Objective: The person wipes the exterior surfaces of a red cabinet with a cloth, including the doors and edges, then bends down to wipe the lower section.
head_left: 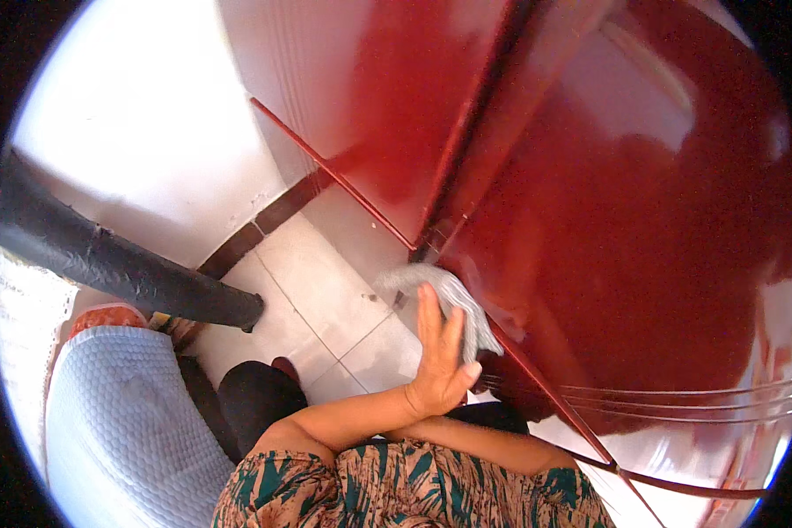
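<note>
My left hand (pixel 444 370) reaches forward with its fingers stretched and spread, the thumb apart to the right. A grey-white striped cloth (pixel 453 295) lies under and beyond these fingers, bunched against the lower edge of a glossy dark red panel (pixel 625 246). Whether the fingers press on the cloth or only hover above it, I cannot tell. My right forearm (pixel 484 443) comes in from the right and passes beneath my left wrist. The right hand itself is hidden behind the left arm.
A second glossy red panel (pixel 370 97) with a thin red rail (pixel 330 169) stands ahead. To the left are a black-wrapped pole (pixel 132 264) and a light blue quilted cover (pixel 132 422). Pale floor tiles (pixel 317 282) meet a white wall (pixel 150 114) with a dark skirting strip (pixel 277 213).
</note>
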Action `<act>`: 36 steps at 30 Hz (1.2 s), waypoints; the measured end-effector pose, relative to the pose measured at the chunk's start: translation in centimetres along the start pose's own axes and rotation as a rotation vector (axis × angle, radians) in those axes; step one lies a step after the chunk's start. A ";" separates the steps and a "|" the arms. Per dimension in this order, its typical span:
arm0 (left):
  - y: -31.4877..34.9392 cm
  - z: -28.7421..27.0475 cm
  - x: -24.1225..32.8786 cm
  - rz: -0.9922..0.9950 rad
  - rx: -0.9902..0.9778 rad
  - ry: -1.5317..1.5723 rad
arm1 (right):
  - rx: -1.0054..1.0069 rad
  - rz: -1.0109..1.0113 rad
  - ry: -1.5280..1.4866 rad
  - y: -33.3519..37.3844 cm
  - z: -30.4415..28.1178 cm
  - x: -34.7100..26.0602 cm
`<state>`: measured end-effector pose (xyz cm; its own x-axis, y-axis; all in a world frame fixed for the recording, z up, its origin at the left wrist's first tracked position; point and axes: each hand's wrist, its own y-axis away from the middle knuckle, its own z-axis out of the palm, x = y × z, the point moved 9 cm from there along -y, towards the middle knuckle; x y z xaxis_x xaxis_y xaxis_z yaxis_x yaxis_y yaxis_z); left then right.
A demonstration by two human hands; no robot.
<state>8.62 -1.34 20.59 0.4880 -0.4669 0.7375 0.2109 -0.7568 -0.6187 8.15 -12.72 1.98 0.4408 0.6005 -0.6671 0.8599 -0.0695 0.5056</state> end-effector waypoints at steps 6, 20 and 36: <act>3.2 4.6 3.2 0.411 -0.293 -0.143 | -0.001 0.048 0.008 1.2 -2.2 -1.4; 0.0 1.4 -2.2 0.327 -0.079 -0.419 | -0.124 0.080 -0.018 0.2 -0.5 -0.6; 3.0 0.9 0.5 0.239 -0.106 -0.211 | -0.065 0.053 -0.007 0.8 -1.4 -1.2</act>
<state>10.21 -3.48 18.83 0.6799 -0.5405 0.4955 -0.0148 -0.6857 -0.7277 8.00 -12.39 3.95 0.4870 0.5920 -0.6422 0.8171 -0.0489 0.5745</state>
